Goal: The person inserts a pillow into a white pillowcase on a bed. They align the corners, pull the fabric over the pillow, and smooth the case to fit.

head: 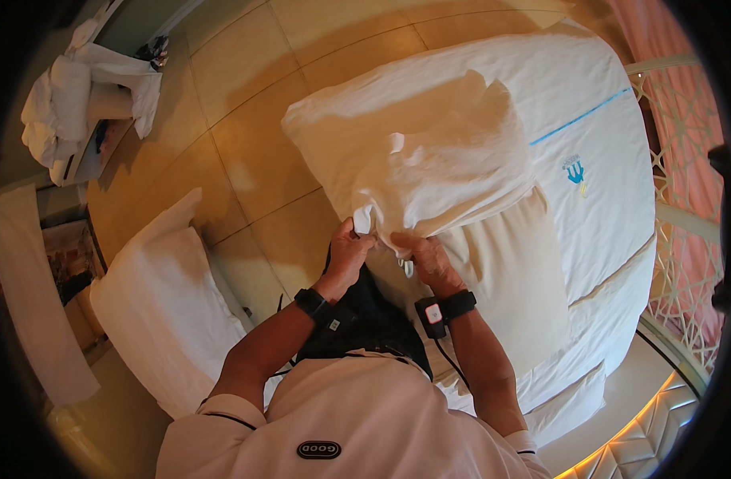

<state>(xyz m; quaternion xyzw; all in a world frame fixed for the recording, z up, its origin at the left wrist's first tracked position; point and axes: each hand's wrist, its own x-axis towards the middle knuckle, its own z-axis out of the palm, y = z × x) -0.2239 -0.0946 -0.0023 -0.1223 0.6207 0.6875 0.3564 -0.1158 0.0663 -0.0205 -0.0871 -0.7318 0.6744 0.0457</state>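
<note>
Before me a white cloth cover (455, 173) lies bunched and wrinkled across the near part of a bed. My left hand (346, 257) pinches the cover's near edge, where a small white fold sticks up beside the fingers. A short way to the right, my right hand (431, 260) grips the same edge between thumb and fingers. Thin white fabric ties (407, 267) dangle just below the cloth between both hands. Under the cover, smooth cream-coloured bedding (515, 287) spreads over the mattress. Both wrists wear black straps, the right one with a small device and cable.
White bedding with a blue stripe and a logo (605, 138) covers the bed's right side. Beyond stand a lattice screen (671, 263) and a pink curtain (647, 36). White linen (162, 299) is at left; more linen (69, 102) is piled at upper left. Tiled floor (264, 143) lies between.
</note>
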